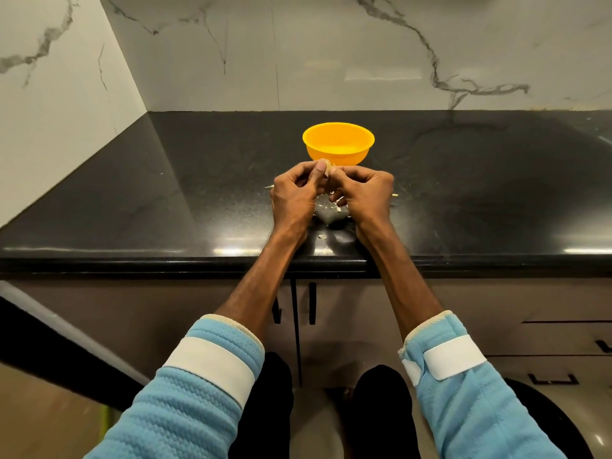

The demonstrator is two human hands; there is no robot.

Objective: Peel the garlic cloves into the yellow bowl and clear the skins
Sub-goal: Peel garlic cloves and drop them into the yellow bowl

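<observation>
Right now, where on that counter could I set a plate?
Bare counter: right of the yellow bowl and right hand, and left of the left hand toward the side wall. Crowded: in front of the bowl, where both hands peel a garlic clove over skins.

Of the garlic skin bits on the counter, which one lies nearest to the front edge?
The lone pale bit between the wrists. The rest lie farther back: a cluster between the left hand and right hand, one sliver outside each.
</observation>
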